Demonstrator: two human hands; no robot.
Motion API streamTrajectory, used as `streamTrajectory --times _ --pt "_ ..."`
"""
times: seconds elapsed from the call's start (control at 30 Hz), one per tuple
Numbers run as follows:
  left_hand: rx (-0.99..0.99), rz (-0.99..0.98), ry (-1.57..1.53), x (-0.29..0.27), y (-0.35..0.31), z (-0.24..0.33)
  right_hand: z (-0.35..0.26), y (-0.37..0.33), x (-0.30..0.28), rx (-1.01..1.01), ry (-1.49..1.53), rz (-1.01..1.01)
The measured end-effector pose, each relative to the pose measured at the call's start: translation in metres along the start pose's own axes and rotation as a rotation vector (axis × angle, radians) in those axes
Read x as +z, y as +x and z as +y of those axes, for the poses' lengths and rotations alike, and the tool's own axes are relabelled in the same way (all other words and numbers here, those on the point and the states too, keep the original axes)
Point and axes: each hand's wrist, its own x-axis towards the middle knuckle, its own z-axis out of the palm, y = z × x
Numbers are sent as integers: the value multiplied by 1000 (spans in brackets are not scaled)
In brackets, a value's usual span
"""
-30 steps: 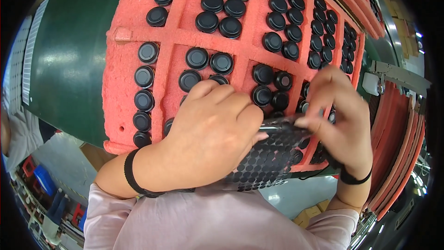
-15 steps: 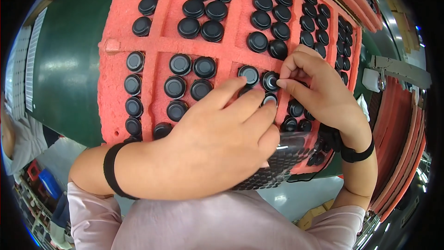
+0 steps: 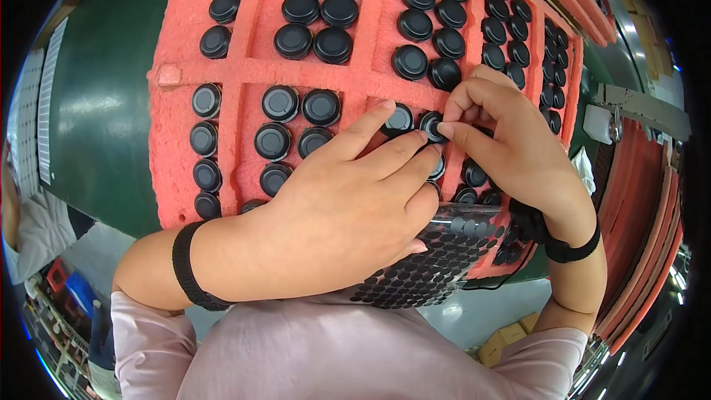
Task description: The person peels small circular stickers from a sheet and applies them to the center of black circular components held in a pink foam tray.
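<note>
Black round cap-like pieces with raised rims sit in a pink foam tray [image 3: 296, 74]. My left hand [image 3: 355, 185] reaches over the near middle compartment, its fingertips close to a cap-like piece [image 3: 398, 118]. Between its thumb and bent index finger it appears to grip a clear sheet of black round dots [image 3: 437, 259], which hangs below the palm. At the neighbouring cap-like piece [image 3: 430, 127], my right hand [image 3: 511, 133] has thumb and forefinger pinched against the rim. Whatever lies between those fingertips is too small to make out. My left hand hides some pieces.
The tray rests on a green table [image 3: 111, 104]. More pink foam sheets [image 3: 637, 244] are stacked at the right, near a metal bar [image 3: 644, 110]. Another person's sleeve [image 3: 44, 233] shows at the far left. Cardboard boxes [image 3: 503, 341] lie below on the floor.
My left hand has shifted slightly away from me, and more of the dotted sheet shows. The tray's left part appears slightly further left. My right hand stays at the same piece.
</note>
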Motion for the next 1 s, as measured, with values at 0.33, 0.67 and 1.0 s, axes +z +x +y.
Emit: streamTrajectory --times 0.33,0.67,1.0 --pt "-4 14 3 2 0 0 -2 0 2 -3 -27 23" --pt "2 53 -40 3 -1 -2 -9 -2 3 50 -138 69" --pt "-22 212 -95 1 -2 -6 -26 -48 -17 -152 13 -87"
